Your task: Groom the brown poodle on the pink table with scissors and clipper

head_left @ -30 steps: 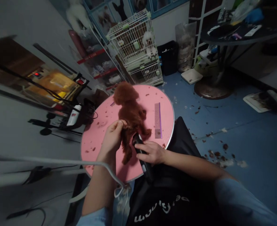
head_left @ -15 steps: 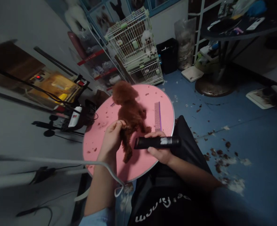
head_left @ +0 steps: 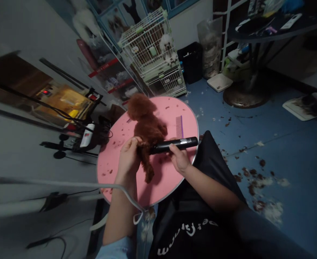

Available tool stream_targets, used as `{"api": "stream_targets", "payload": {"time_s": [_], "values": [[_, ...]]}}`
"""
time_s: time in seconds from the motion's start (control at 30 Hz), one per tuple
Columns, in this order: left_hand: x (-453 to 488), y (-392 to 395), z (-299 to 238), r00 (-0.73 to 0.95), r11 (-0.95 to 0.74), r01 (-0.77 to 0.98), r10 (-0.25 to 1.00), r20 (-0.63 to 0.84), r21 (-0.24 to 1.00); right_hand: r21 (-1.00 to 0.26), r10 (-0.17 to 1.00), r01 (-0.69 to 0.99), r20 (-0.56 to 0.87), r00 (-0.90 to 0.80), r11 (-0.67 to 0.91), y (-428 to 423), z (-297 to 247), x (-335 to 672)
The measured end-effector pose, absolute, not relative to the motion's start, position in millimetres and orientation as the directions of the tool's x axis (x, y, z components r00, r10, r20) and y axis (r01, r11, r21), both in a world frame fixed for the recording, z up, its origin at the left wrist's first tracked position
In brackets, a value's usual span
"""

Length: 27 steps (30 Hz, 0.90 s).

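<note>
A small curly brown dog (head_left: 147,127) stands on a round pink grooming table (head_left: 180,108), its rear toward me. My left hand (head_left: 129,153) is closed in a pinch at the dog's rear, probably on its tail, though the fingertips hide most of it. In my right hand (head_left: 178,157) is a black hair clipper (head_left: 171,144), its front end against the fur of the hindquarters. A purple-backed comb (head_left: 180,126) lies on the table just beyond the clipper, partly covered by it.
Brown hair tufts lie on the table. A grey bar (head_left: 93,185) crosses above my left forearm. Wire cages (head_left: 147,46), one with a white dog (head_left: 168,48), stand behind. A white bottle (head_left: 87,135) is at the left. Cut hair (head_left: 255,183) litters the blue floor.
My right hand has raised the clipper and brought it forward and left, from beside the hind leg to the dog's rear. My left hand keeps its pinch.
</note>
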State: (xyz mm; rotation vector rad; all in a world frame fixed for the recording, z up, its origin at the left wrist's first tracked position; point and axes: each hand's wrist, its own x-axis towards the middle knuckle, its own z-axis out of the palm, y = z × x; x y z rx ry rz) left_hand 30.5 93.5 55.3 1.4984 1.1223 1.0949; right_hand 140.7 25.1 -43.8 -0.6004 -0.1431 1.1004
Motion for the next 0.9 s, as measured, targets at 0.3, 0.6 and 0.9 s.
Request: {"api": "stream_targets", "payload": {"time_s": [0.3, 0.6, 0.9], "values": [[32.6, 95.3, 52.9, 0.162, -0.105, 0.024, 0.982, 0.100, 0.994, -0.461, 0.859, -0.844, -0.277, 0.430, 0.274, 42.3, -46.1, 153.2], [33.8, 96.8, 48.9, 0.132, -0.106, -0.043, 0.985, 0.110, 0.993, -0.553, 0.954, -0.821, -0.145, 0.262, 0.142, 60.6, -25.3, 158.8], [39.6, 97.5, 48.0, 0.153, -0.085, -0.145, 0.982, 0.107, 0.986, -0.596, 0.891, -0.778, -0.218, 0.398, 0.201, 61.2, -27.0, 169.5]]}}
